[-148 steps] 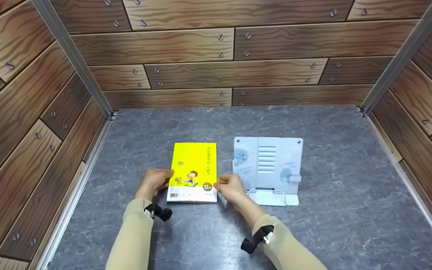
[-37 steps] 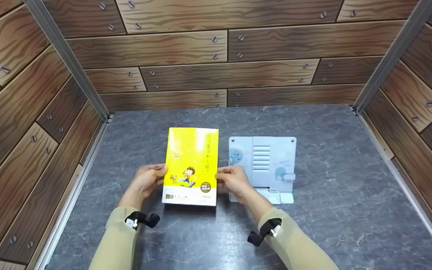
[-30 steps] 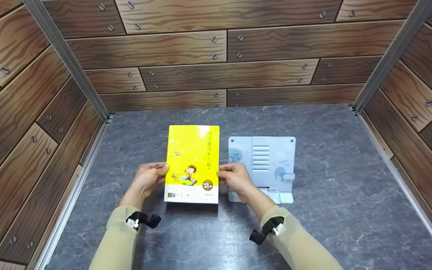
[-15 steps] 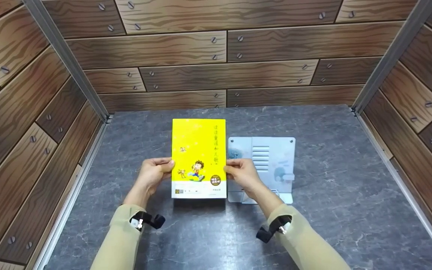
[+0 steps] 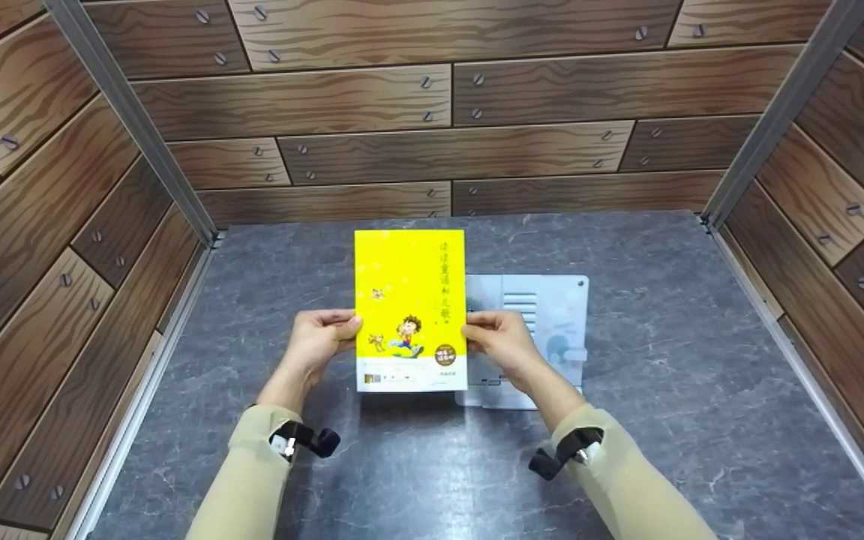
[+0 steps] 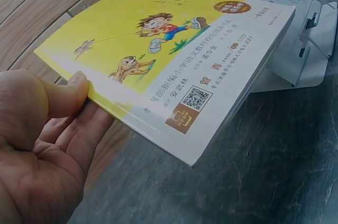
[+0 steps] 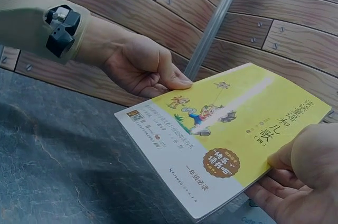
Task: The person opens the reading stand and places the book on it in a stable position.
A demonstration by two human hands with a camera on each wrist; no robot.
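A yellow book (image 5: 411, 300) with a white lower band and a cartoon of a running child is held up above the tabletop. My left hand (image 5: 317, 343) pinches its left edge, thumb on the cover and fingers underneath, as the left wrist view shows. On the opposite edge my right hand (image 5: 503, 346) pinches it in the same way; the thumb presses the cover in the right wrist view. Behind the right hand lies a pale blue book stand (image 5: 563, 322) with slots and a wire holder. The book and right hand hide its left part.
A dark grey marbled tabletop (image 5: 657, 360) lies under everything. Wood-patterned panels stand at the back (image 5: 357, 105), the left (image 5: 49, 315) and the right (image 5: 852, 165), joined by grey metal corner posts (image 5: 132, 112).
Both hands have lifted the book off the tabletop, then moved it rightward and higher, so it now overlaps the stand's left side. The stand stays in place.
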